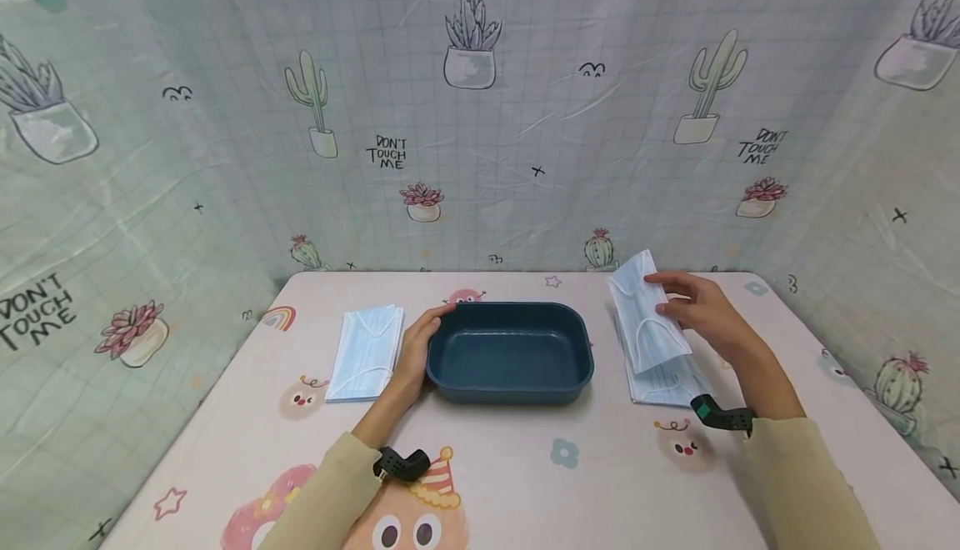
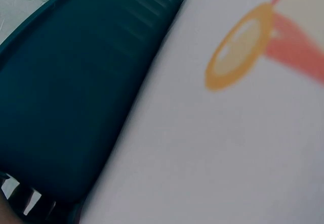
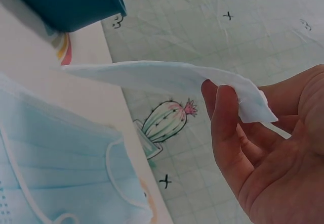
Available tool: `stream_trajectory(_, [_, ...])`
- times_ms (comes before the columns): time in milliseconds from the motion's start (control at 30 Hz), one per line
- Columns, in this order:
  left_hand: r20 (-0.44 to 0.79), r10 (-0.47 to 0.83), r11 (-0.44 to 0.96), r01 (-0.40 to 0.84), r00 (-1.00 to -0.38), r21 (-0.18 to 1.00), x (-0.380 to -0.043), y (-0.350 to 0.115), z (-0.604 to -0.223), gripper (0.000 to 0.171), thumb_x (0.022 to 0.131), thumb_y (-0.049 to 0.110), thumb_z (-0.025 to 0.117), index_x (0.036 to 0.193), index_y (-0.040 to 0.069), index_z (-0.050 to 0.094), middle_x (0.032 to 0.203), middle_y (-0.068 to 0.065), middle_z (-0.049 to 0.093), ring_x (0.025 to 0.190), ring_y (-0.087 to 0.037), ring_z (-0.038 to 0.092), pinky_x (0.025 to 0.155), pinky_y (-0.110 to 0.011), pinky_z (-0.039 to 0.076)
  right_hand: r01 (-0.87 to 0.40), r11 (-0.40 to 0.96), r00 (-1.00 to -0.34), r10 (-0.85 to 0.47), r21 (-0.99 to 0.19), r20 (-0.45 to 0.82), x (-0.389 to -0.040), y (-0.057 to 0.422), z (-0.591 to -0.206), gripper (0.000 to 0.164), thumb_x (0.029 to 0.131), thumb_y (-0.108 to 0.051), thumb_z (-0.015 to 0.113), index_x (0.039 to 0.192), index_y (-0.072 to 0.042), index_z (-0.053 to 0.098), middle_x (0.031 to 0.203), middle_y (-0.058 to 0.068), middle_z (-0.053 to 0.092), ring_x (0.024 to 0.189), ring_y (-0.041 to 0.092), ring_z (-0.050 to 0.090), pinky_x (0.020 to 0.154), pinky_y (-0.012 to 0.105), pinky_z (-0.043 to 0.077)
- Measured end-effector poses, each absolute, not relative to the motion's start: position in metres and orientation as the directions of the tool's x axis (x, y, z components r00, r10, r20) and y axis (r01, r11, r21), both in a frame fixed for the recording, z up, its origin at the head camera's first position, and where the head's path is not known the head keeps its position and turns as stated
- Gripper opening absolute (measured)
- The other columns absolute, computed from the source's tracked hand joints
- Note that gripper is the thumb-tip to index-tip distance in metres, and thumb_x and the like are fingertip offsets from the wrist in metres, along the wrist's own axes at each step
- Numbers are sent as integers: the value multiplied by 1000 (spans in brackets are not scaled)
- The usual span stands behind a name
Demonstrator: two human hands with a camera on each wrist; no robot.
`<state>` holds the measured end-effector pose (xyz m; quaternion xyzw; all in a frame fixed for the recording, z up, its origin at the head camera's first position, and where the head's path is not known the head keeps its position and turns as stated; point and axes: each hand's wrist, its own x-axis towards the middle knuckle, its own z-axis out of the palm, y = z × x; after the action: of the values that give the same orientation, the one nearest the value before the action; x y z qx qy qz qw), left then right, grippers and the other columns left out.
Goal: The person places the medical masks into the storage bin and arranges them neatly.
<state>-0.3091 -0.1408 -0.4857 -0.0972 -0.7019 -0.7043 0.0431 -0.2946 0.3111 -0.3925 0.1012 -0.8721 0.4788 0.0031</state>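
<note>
In the head view a dark teal rectangular plastic bin [image 1: 510, 396] sits mid-table. My left hand [image 1: 415, 350] lies along its left side, fingers stretched toward the far left corner and touching the wall; the left wrist view shows the bin's side [image 2: 76, 92] close up. My right hand [image 1: 701, 308] pinches a light blue face mask [image 1: 648, 317] by its edge, thumb against fingers. That mask is raised and tilted above a stack of face masks [image 1: 663, 385] on the right. In the right wrist view the held mask [image 3: 152, 75] appears nearly edge-on.
Left of the bin lies another light blue face mask pile [image 1: 366, 354], ear loops on top. A cartoon-printed cover [image 1: 555, 483] spans the table. Patterned cloth [image 1: 540, 133] hangs behind and at both sides.
</note>
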Motion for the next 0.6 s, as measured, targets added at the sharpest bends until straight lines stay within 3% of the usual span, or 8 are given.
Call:
stream_trajectory(100, [205,83,-9,205,-975,979,-310,-141,-487,41,110,18,37,140,9,63,150,-9,58,149,-22,42,127,-43,22,-191,515,-977,-177,-836,115,-292,309,-388,52,103,-17,63,150,-2,48,153,25,46,112,11,56,82,19,55])
stream_trajectory(200, [209,84,-9,209,-974,978,-310,-141,-487,41,110,19,37,140,10,63,150,-9,58,149,-21,41,128,-43,22,-198,511,-976,-178,-836,122,-290,306,-383,51,103,-17,63,149,-2,49,153,25,46,108,6,57,82,19,55])
stream_trajectory(300, [212,82,2,213,-974,977,-309,-141,-487,41,110,18,36,140,10,63,150,-9,58,150,-22,41,128,-44,21,-198,520,-977,-168,-831,128,-287,303,-380,51,102,-18,64,148,-2,51,154,25,46,109,11,57,82,18,56])
stream_trajectory(500, [207,77,9,208,-975,978,-309,-141,-487,41,110,18,36,139,12,63,149,-7,59,150,-21,41,128,-43,22,-193,523,-979,-164,-830,125,-285,297,-375,51,102,-19,64,149,-2,50,156,26,43,123,32,54,83,18,55])
stream_trajectory(600, [208,83,2,209,-975,978,-309,-141,-487,42,110,18,35,140,11,63,150,-7,58,150,-22,41,128,-44,23,-189,519,-979,-167,-834,118,-284,294,-373,51,102,-19,64,149,-3,50,157,25,43,126,33,53,82,18,54])
